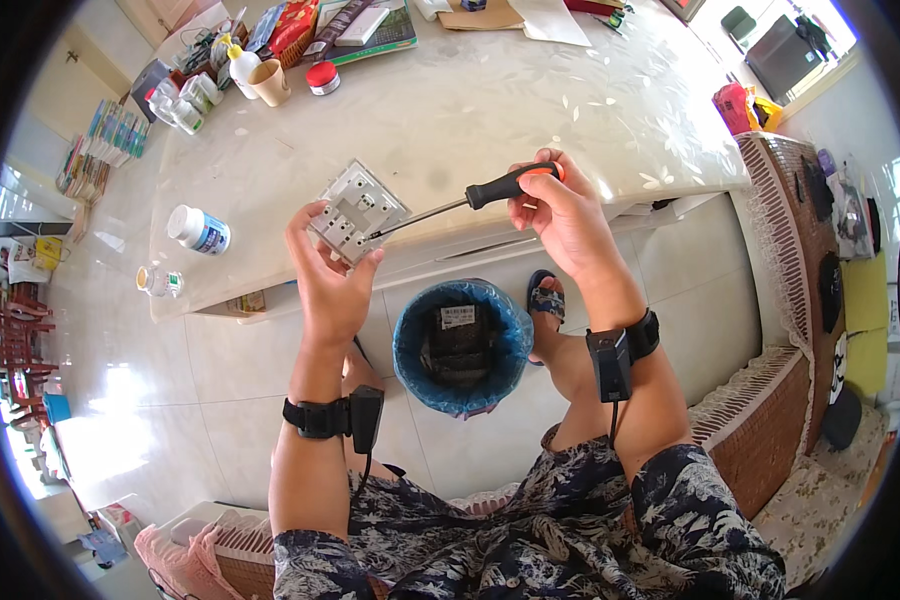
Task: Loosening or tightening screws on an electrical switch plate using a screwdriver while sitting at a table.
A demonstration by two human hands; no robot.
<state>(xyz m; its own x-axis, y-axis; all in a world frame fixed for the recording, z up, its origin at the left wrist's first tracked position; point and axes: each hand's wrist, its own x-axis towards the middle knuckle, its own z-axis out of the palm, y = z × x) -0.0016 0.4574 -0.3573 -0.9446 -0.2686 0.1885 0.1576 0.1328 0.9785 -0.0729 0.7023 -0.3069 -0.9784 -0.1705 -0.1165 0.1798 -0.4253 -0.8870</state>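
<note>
Tilted above the table's near edge is a white wall socket panel [362,208], its back with the terminals and screws facing me. My left hand [328,270] grips it by the left and lower edges, thumb at the lower corner. A screwdriver [500,189] with a black and orange handle is held in my right hand [570,215], fingers closed round the handle end. Its thin metal shaft points left and down, and the tip meets the lower right part of the panel's back. Whether the tip sits in a screw is too small to tell.
Below stands a bin [462,395] lined with a blue bag, a dark package inside. On the pale table [530,110] are a white bottle [199,230], a smaller bottle [159,281], a red-lidded jar [322,78], a paper cup [269,83] and a pump bottle [240,65].
</note>
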